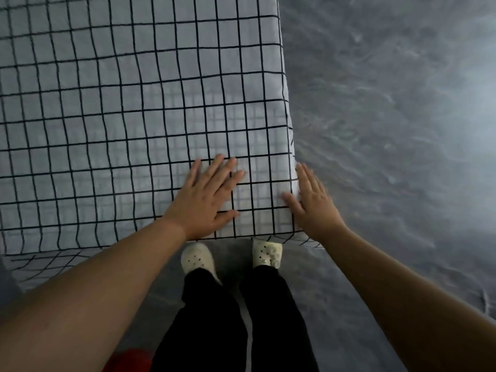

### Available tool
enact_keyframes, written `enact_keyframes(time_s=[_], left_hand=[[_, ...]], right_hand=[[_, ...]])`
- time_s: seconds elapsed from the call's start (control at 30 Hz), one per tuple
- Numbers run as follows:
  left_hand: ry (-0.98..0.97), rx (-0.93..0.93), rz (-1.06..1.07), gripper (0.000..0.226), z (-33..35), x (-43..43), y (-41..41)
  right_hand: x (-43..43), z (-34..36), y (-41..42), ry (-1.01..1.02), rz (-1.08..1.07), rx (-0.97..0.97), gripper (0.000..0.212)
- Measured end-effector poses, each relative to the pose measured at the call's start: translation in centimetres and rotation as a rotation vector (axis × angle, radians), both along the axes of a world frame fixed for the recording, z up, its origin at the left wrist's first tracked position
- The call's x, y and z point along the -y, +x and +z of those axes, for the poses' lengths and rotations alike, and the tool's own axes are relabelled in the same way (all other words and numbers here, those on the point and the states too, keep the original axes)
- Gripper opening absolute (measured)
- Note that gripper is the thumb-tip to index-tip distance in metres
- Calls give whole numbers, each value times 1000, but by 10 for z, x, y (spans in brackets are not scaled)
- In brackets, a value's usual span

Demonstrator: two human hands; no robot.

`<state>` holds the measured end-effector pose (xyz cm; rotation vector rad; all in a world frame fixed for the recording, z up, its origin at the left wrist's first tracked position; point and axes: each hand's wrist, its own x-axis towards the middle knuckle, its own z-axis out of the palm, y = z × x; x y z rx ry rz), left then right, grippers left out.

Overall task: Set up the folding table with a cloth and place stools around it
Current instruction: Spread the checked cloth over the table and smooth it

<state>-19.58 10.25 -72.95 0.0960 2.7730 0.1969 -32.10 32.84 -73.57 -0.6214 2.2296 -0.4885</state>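
A white cloth with a black grid pattern (134,116) covers the folding table and fills the upper left of the view. It hangs over the near edge and the right edge. My left hand (206,194) lies flat on the cloth near the table's near right corner, fingers spread. My right hand (312,202) presses flat against the cloth at the right edge of that corner, thumb on top. Neither hand holds anything. No stool is fully in view.
Grey marbled floor (389,130) stretches to the right of the table. My feet in white clogs (197,259) stand just under the near edge. A red object (126,361) shows at the bottom left, mostly hidden by my arm.
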Motion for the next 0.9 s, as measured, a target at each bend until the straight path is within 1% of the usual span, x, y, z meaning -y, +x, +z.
enact_keyframes(time_s=[0.1, 0.17, 0.27, 0.33, 0.4, 0.47, 0.53, 0.6, 0.7, 0.8, 0.83, 0.9], left_hand=[[110, -104, 35, 65, 3, 13, -17], [124, -160, 119, 64, 2, 32, -42], [17, -126, 314, 69, 2, 76, -86], [-53, -73, 377, 69, 2, 105, -106], [-79, -49, 347, 69, -1, 125, -115], [-47, -68, 291, 70, -4, 134, -116], [-24, -91, 268, 70, -8, 136, -114], [-9, -99, 272, 70, -8, 135, -114], [22, -98, 281, 72, -7, 135, -114], [30, -90, 281, 74, -7, 136, -114], [33, -90, 279, 75, -7, 136, -114], [35, -92, 273, 76, -7, 138, -115]], right_hand=[[16, 9, -12, -59, -85, -83, 78], [36, 17, -26, -100, -51, -179, 79], [82, 22, -51, -116, 92, -347, 75], [119, 22, -68, -84, 167, -401, 71], [152, 18, -86, -9, 201, -427, 69], [178, 13, -105, 56, 184, -443, 69], [193, 9, -119, 90, 157, -445, 69], [199, 8, -127, 100, 175, -464, 68], [202, 12, -135, 87, 185, -522, 67], [217, 17, -160, -4, 137, -573, 58], [226, 19, -172, -32, 160, -582, 58], [248, 20, -196, -54, 272, -570, 60]])
